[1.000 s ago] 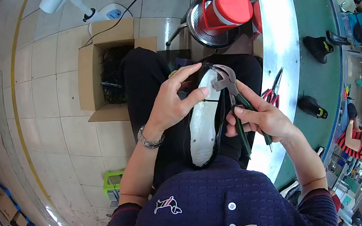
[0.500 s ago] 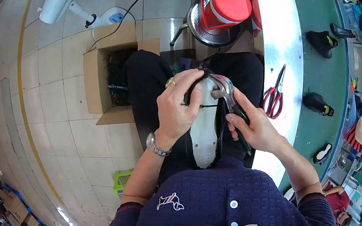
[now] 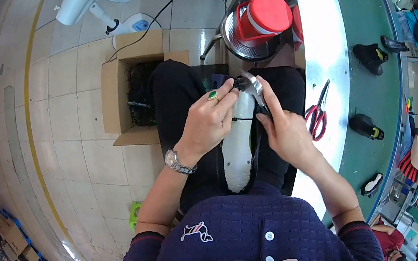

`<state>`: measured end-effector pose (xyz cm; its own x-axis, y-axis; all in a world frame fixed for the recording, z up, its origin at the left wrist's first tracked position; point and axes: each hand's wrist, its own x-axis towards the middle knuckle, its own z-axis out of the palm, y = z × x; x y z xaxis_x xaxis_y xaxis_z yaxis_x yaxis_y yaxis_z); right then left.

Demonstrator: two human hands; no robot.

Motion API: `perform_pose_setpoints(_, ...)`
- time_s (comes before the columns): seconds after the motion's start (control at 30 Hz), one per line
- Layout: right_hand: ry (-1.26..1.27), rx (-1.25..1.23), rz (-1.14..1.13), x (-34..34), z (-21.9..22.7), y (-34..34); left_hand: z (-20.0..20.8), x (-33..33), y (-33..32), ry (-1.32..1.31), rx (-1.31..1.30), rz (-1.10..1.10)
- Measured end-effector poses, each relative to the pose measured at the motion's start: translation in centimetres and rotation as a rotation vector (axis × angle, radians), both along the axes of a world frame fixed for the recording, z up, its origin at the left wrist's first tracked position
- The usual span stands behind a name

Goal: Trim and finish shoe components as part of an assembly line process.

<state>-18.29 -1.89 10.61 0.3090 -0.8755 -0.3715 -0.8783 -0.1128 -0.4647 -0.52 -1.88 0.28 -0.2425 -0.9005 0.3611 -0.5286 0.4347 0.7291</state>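
Note:
A black shoe with its white underside turned up [image 3: 236, 151] lies between my thighs, its toe end pointing away from me. My left hand [image 3: 208, 122] reaches over the toe end from the left, fingertips pressed on the black upper material gathered at its edge. In my right hand [image 3: 288, 136] is a pair of lasting pliers [image 3: 254, 86], their curved metal head at the right side of the toe. My right fingers cover most of the handles. Whether the jaws hold the material cannot be made out. A thin dark strap or cord crosses the middle of the underside.
Red-handled scissors [image 3: 317, 118] lie on the metal bench edge to my right. Beyond it, several black shoes [image 3: 366, 126] sit on a green conveyor belt [image 3: 350, 184]. An open cardboard box [image 3: 114, 105] with dark contents stands left of my knee. A red container [image 3: 269, 13] rests on a stool ahead.
My right hand has turned and moved up, bringing the pliers' head higher and more upright at the toe. My left fingers have shifted forward onto the toe edge.

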Motion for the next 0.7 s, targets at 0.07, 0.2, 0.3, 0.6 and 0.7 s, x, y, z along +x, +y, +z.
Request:
perform_pose_setpoints(0.07, 0.017, -0.112, 0.035, -0.7, -0.2, 0.2, -0.1, 0.1, -0.1, -0.004, -0.019, 0.012)
perform_pose_setpoints(0.2, -0.309, -0.255, -0.123, -1.0, -0.5, 0.5, -0.4, -0.1, 0.3, 0.016, -0.003, 0.007)
perform_pose_setpoints(0.3, -0.005, -0.127, 0.075, -1.0, -1.0, 0.7, -0.6, -0.2, 0.4, 0.064, 0.007, 0.033)
perform_pose_setpoints(0.6, -0.187, -0.357, 0.015, -0.1, -0.9, 0.1, -0.5, -0.6, 0.5, 0.199, 0.077, 0.102)
perform_pose_setpoints(0.7, 0.045, -0.107, 0.070, -0.3, -2.1, 0.7, -0.2, -0.4, 0.7, 0.287, 0.274, 0.135)
